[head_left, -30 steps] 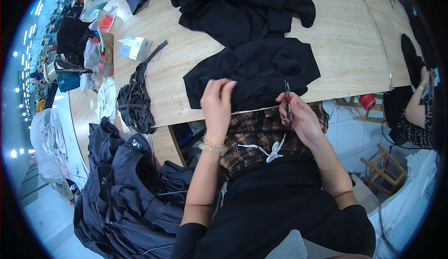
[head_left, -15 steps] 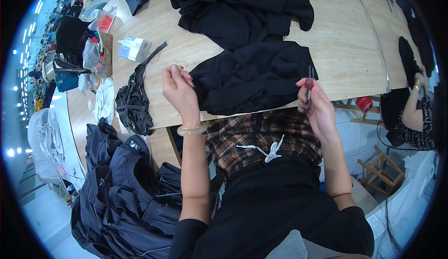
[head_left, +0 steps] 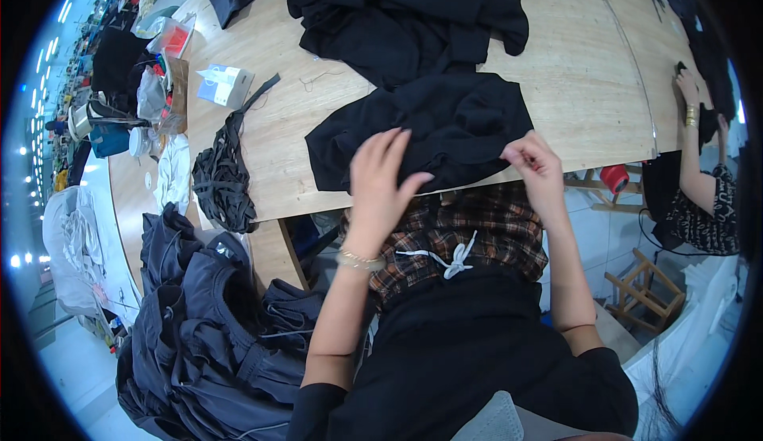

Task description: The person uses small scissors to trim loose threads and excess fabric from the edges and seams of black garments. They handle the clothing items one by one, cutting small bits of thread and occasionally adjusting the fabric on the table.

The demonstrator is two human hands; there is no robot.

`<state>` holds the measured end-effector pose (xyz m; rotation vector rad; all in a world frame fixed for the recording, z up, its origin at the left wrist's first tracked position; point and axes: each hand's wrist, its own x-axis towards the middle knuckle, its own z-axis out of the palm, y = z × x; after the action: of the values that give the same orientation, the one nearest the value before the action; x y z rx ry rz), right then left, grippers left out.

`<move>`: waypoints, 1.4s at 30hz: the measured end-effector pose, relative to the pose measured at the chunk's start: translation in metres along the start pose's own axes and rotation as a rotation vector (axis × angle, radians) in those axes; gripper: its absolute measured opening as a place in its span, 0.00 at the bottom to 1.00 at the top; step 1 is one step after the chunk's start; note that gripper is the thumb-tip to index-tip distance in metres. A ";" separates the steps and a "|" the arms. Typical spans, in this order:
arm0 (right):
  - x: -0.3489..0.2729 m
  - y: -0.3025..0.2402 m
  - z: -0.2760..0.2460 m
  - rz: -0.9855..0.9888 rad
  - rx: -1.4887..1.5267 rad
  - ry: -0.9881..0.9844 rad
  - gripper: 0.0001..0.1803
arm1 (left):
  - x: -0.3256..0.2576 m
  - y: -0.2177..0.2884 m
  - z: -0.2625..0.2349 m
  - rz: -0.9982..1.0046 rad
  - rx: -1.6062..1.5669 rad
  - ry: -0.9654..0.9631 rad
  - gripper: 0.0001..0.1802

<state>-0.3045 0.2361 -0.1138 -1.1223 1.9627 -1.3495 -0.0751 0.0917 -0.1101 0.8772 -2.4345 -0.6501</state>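
Observation:
A black garment [head_left: 453, 111] lies bunched on the wooden table [head_left: 588, 99] at its near edge. My left hand [head_left: 380, 182] is open over its lower left part, fingers stretched out and thumb apart. Whether that palm presses on the cloth I cannot tell. My right hand [head_left: 536, 172] is closed in a pinch at the garment's right edge, its fingertips against the dark cloth. What those fingers hold is hidden; the red-handled snips seen there earlier do not show now. Beyond lies a larger heap of black cloth [head_left: 405, 11].
Left on the table are a tangle of dark fabric strips [head_left: 222, 186], a tissue box [head_left: 225, 85] and a cardboard box [head_left: 176, 95] of odds and ends. Dark garments [head_left: 214, 330] pile beside my left arm. At right stand a wooden stool [head_left: 645, 290] and a co-worker's arm [head_left: 695, 155].
My left hand has opened from a loose curl and moved right, over the garment. My right hand has turned inward into a pinch; the snips it held upright are out of sight.

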 end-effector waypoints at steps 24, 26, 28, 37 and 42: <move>0.146 -0.059 0.088 0.262 0.283 -1.249 0.18 | -0.041 -0.046 0.003 -0.296 -0.101 0.155 0.31; 0.157 -0.035 0.098 -0.005 -0.226 -0.862 0.16 | -0.038 -0.046 0.004 -0.309 -0.130 0.156 0.31; 0.179 -0.023 0.099 -0.189 -0.045 -0.432 0.15 | -0.038 -0.046 0.003 -0.325 -0.132 0.166 0.31; 0.151 -0.037 0.077 -0.281 0.084 -0.222 0.15 | -0.037 -0.049 0.000 -0.315 -0.191 0.199 0.29; 0.098 -0.029 -0.021 -0.185 -0.020 -0.030 0.10 | -0.041 -0.046 -0.008 -0.326 -0.278 0.184 0.29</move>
<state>-0.3626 0.1594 -0.0740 -1.3538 1.8931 -1.4001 -0.0218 0.0855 -0.1410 1.1682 -1.9958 -0.9525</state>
